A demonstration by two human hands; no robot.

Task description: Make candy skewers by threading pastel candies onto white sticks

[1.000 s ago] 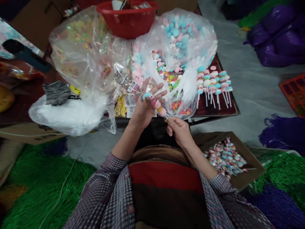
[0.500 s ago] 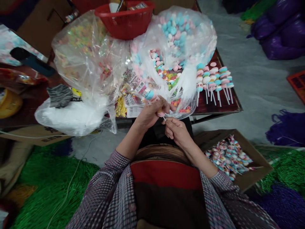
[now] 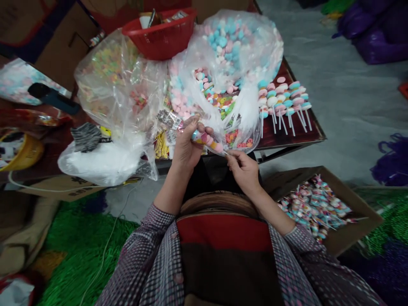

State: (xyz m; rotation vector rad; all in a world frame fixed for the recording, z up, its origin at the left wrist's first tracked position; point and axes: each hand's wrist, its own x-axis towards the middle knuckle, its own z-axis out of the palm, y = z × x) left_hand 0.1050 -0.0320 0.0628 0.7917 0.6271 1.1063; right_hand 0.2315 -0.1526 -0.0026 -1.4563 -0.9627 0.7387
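A candy skewer (image 3: 208,141) of pink, blue and yellow pieces on a white stick lies between my two hands, partly inside a small clear wrapper with print on it. My left hand (image 3: 188,144) is closed around the candy end and the wrapper. My right hand (image 3: 244,170) pinches the stick end, just in front of my body. Both hands hover at the near edge of the dark red table (image 3: 288,138), below a large clear bag of pastel candies (image 3: 232,55).
A row of finished candy skewers (image 3: 283,104) lies on the table's right part. A cardboard box (image 3: 321,206) of wrapped skewers sits on the floor at my right. A red basket (image 3: 161,36), another clear candy bag (image 3: 111,80) and a white bag (image 3: 102,163) crowd the table.
My left hand's fingers, spread a second ago, have closed around the candy skewer and a clear wrapper now covers its end. The view has shifted slightly to the right.
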